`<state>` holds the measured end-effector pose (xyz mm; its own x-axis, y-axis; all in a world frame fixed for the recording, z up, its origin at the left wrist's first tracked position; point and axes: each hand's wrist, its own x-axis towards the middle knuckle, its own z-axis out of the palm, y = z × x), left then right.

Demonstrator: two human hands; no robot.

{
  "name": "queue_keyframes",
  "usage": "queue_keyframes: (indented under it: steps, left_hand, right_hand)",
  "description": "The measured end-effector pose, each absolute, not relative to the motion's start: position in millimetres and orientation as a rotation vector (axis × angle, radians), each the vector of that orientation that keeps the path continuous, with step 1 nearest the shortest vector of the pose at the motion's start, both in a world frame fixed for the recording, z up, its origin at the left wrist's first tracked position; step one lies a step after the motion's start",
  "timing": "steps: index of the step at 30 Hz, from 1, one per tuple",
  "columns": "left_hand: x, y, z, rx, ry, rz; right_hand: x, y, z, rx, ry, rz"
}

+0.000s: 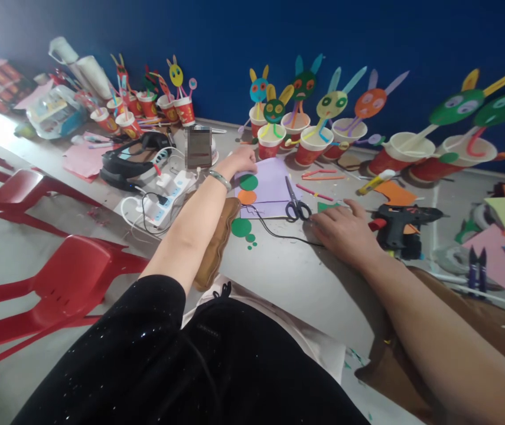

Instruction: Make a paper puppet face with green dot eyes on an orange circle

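The purple sheet (270, 184), probably light and easily creased, suits an edge hold; the left grip (245, 159) is curled, the right grip (345, 231) loosely bent, contents unclear.

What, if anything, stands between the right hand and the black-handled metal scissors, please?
Nothing visible does: the right hand lies close beside the handle loops of the black-handled metal scissors. The thin black cable passes below that gap in the view.
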<state>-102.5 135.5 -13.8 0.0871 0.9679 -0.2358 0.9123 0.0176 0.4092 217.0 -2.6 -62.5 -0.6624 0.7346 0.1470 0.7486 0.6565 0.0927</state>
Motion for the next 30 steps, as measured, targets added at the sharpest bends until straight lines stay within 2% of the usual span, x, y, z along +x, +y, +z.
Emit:
queue_keyframes:
  steps: [13,18,23,26,30]
  left_hand:
    - [-95.2,120.0,17.5,2.296,1.482,0.456]
    - [-83.3,98.7,42.5,2.367,1.651,0.466]
    - [-71.2,76.9,56.4,2.236,1.865,0.738]
    - [-59.0,70.4,48.1,2.279,1.598,1.107]
    - [-40.9,69.6,33.3,2.248,1.392,1.056]
  right_hand:
    - [225.8,-5.7,-58.3,-1.212,-2.764,-0.126]
    - [227.2,-5.1,-59.7,-1.261,-2.623,-0.102]
    - [225.5,-7.5,-55.5,-1.346,-2.381,0.040]
    - [227.0,-8.5,-56.1,-1.332,-2.222,0.096]
    - [233.0,-5.9,-62.4,-1.248,-2.054,0.155]
